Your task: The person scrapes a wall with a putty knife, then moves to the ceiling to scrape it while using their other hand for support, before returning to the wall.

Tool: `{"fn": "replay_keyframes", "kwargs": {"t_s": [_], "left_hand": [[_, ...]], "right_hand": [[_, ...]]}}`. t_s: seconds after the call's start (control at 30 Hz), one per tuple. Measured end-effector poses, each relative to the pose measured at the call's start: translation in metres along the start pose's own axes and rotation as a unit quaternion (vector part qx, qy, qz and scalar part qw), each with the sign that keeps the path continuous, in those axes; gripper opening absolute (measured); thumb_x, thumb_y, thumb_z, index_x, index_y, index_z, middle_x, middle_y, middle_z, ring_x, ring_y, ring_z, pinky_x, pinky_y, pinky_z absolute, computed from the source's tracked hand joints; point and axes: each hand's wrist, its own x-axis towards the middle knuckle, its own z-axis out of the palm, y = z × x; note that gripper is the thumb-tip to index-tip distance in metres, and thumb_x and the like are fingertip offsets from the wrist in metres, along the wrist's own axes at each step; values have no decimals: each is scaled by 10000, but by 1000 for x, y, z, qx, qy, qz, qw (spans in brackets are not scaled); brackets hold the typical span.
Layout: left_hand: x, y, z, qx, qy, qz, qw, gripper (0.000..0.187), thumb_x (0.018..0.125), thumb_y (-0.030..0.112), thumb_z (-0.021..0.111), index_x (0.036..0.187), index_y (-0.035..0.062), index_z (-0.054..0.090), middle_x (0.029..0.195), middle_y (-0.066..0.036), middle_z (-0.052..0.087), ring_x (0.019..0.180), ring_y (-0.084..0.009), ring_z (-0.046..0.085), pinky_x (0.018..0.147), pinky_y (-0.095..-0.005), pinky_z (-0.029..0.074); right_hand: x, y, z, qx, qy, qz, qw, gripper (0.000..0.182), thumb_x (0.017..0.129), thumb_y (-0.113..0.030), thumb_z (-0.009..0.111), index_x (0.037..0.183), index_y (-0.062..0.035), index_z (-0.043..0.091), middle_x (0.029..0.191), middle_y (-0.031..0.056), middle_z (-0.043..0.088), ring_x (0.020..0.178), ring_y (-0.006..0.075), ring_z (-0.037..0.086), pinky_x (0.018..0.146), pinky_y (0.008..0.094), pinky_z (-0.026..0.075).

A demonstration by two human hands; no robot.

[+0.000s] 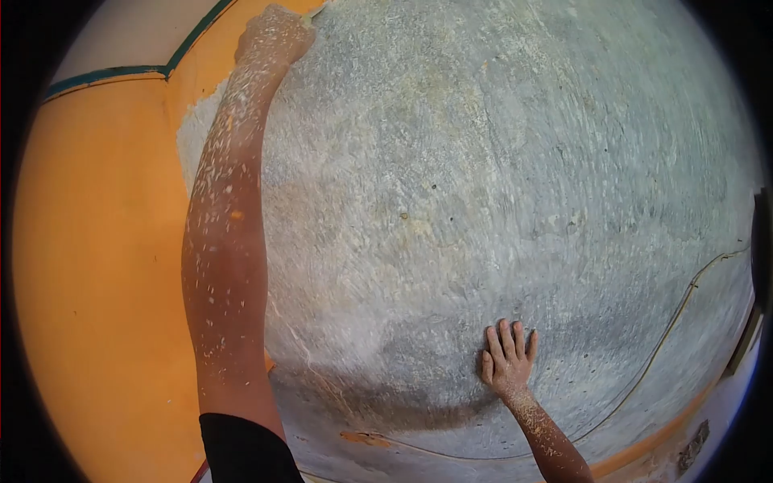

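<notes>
My left hand point(275, 36), at the end of a raised arm dotted with pale flakes, is closed near the top edge of the view. A small corner of a scraper-like tool point(315, 14) sticks out from its right side, against the wall; the fist hides the rest. Bare grey plaster point(419, 177) covers most of the wall, with a ragged border against orange paint point(97, 241). Lower right, my right hand point(508, 364) lies flat on the grey surface, fingers spread, holding nothing. Flakes cling to its wrist.
A green band point(113, 73) edges the orange area at the upper left. A thin cable point(675, 315) curves down the right side of the wall and along its bottom. Dark objects point(759, 258) stand at the far right edge. An orange strip point(652, 443) runs along the lower right.
</notes>
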Motion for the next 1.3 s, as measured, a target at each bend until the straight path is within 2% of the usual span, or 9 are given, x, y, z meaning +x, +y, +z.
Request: {"fn": "replay_keyframes", "kwargs": {"t_s": [0.37, 0.47, 0.57, 0.77, 0.87, 0.97, 1.07, 1.27, 1.3], "left_hand": [[-1, 1, -3, -30, 38, 32, 998, 310, 820, 321, 591, 1034, 122, 693, 979, -177, 666, 904, -312, 647, 833, -398, 486], [9, 3, -14, 19, -74, 8, 997, 328, 826, 355, 600, 1017, 108, 699, 974, -171, 671, 905, -305, 649, 836, -399, 485], [8, 2, -10, 40, 36, 62, 997, 330, 833, 354, 596, 1020, 102, 699, 998, -153, 674, 934, -297, 645, 845, -404, 484], [15, -3, -4, 12, -17, 15, 1000, 339, 855, 359, 577, 1074, 123, 682, 1079, -133, 656, 995, -288, 625, 871, -408, 477], [9, -3, -5, 70, 26, 51, 996, 341, 862, 366, 573, 1068, 118, 685, 1071, -134, 659, 986, -291, 630, 866, -402, 482], [10, -12, -11, 37, -36, 21, 998, 326, 866, 358, 577, 1048, 114, 695, 1032, -135, 673, 949, -299, 643, 846, -397, 489], [12, -37, 8, 74, 58, 96, 991, 319, 860, 360, 580, 1006, 106, 707, 968, -151, 684, 886, -304, 657, 815, -391, 496], [0, -26, -12, 11, -92, 10, 996, 367, 840, 402, 581, 1034, 107, 681, 1041, -171, 654, 985, -300, 627, 846, -402, 484], [-5, -24, -13, 33, -51, 24, 998, 374, 839, 402, 578, 1048, 107, 673, 1059, -171, 647, 1004, -305, 617, 856, -409, 479]], "right_hand": [[-1, 4, 0, 5, 9, -21, 1000, 434, 928, -275, 416, 1328, -123, 488, 1448, 99, 362, 1389, 296, 224, 1119, 534, 85], [-1, 3, 0, 9, 11, -23, 1000, 432, 924, -272, 426, 1326, -128, 491, 1445, 95, 367, 1387, 292, 229, 1120, 530, 86], [0, 3, 1, 10, 11, -13, 1000, 430, 922, -272, 433, 1326, -137, 493, 1443, 87, 371, 1387, 285, 233, 1121, 527, 86], [0, 3, -1, 14, 9, -10, 1000, 427, 918, -269, 440, 1323, -147, 500, 1443, 81, 374, 1387, 276, 235, 1123, 519, 87], [-1, 2, 1, 19, 19, -13, 1000, 426, 919, -271, 438, 1322, -147, 502, 1444, 81, 372, 1387, 278, 236, 1123, 518, 89], [0, 6, 1, 6, 14, -5, 1000, 412, 929, -301, 426, 1315, -186, 513, 1448, 52, 369, 1383, 259, 244, 1127, 512, 85], [-3, -1, 2, 9, 7, 4, 1000, 409, 934, -319, 419, 1316, -205, 514, 1450, 40, 369, 1382, 251, 247, 1130, 508, 80], [-3, -4, 1, 9, 7, 16, 1000, 413, 937, -317, 418, 1319, -190, 510, 1451, 48, 369, 1388, 251, 235, 1129, 507, 74], [-3, -2, 2, 7, 8, 13, 1000, 412, 938, -315, 417, 1318, -188, 511, 1450, 48, 370, 1389, 250, 233, 1129, 508, 73]]}}
